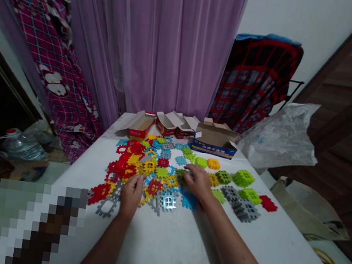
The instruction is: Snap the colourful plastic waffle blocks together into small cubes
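A spread of flat interlocking plastic tiles (158, 168) in red, yellow, blue, green and grey covers the middle of the white table (164, 243). My left hand (131, 193) rests palm down on the near edge of the pile, fingers over yellow and grey tiles. My right hand (197, 181) lies on the tiles to the right, fingers spread over green and blue pieces. I cannot tell whether either hand grips a tile. Assembled green blocks (243, 178), grey blocks (243, 209) and a red piece (268, 203) lie to the right.
Open cardboard boxes stand at the table's far edge: red ones (141, 126) and a brown-and-blue one (215, 140). A white plastic bag (279, 137) sits at the far right. Purple curtains (161, 43) hang behind. A water bottle (21, 144) lies left of the table.
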A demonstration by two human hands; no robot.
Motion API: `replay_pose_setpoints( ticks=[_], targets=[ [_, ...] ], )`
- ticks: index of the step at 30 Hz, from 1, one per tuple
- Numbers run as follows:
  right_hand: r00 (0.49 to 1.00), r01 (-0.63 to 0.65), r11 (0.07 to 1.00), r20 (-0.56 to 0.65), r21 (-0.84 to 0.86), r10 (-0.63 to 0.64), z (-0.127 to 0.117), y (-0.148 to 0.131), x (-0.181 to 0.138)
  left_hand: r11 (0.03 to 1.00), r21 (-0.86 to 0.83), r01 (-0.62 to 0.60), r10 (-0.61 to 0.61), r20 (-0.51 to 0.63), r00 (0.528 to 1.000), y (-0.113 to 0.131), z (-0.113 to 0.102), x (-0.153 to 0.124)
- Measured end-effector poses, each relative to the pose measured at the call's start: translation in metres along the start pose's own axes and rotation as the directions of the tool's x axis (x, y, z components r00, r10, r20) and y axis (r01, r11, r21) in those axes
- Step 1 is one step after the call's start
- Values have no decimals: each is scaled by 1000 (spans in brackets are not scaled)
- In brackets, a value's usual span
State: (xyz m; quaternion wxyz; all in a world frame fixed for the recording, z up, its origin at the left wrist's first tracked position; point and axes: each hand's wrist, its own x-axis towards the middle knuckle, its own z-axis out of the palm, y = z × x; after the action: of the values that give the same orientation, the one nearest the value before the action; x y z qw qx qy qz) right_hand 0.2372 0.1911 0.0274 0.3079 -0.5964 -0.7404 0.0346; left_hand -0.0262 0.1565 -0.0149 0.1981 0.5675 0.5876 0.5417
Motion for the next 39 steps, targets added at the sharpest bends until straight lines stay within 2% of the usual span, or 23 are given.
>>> replay_pose_setpoints(
  ticks=[3, 6, 13, 18, 22, 24, 27, 30, 32, 36, 39],
  targets=[
    [972, -7, 997, 232, -71, 23, 18, -23, 32, 1000, -3, -5, 5, 6, 1000, 2, -1, 0],
    [933, -3, 992, 356, -124, 47, 28, -33, 55, 1000, -10, -15, 16, 13, 1000, 4, -2, 0],
    [890, 59, 988, 456, -145, 14, 36, -42, 78, 999, -30, -25, 25, 14, 1000, 7, -2, -1],
    [890, 48, 985, 456, -164, 33, 20, -42, 79, 999, -32, -17, 18, 19, 1000, 7, -3, -1],
    [914, -91, 978, 375, -189, 157, -15, -20, 49, 999, -32, -8, 9, 27, 1000, 4, -2, -1],
    [930, -166, 966, 295, -199, 220, -34, -4, 19, 1000, -29, -2, 3, 27, 1000, 3, -2, -1],
    [901, -372, 895, 135, -244, 412, -53, 15, -36, 1000, -24, 10, -9, 25, 1000, 1, -1, 0],
    [873, -475, 855, 11, -210, 487, -54, 22, -85, 1000, -22, 16, -16, 21, 1000, 0, 0, 0],
    [866, -495, 842, -37, -214, 499, -49, 18, -106, 1000, -19, 17, -17, 17, 1000, 0, 0, 1],
    [849, -512, 811, -21, -282, 528, -36, 4, -119, 1000, -17, 7, -7, 15, 1000, 1, -1, 1],
    [857, -499, 801, -50, -329, 513, -31, -3, -117, 1000, -15, 4, -3, 13, 1000, 1, -1, 0]
  ],
)
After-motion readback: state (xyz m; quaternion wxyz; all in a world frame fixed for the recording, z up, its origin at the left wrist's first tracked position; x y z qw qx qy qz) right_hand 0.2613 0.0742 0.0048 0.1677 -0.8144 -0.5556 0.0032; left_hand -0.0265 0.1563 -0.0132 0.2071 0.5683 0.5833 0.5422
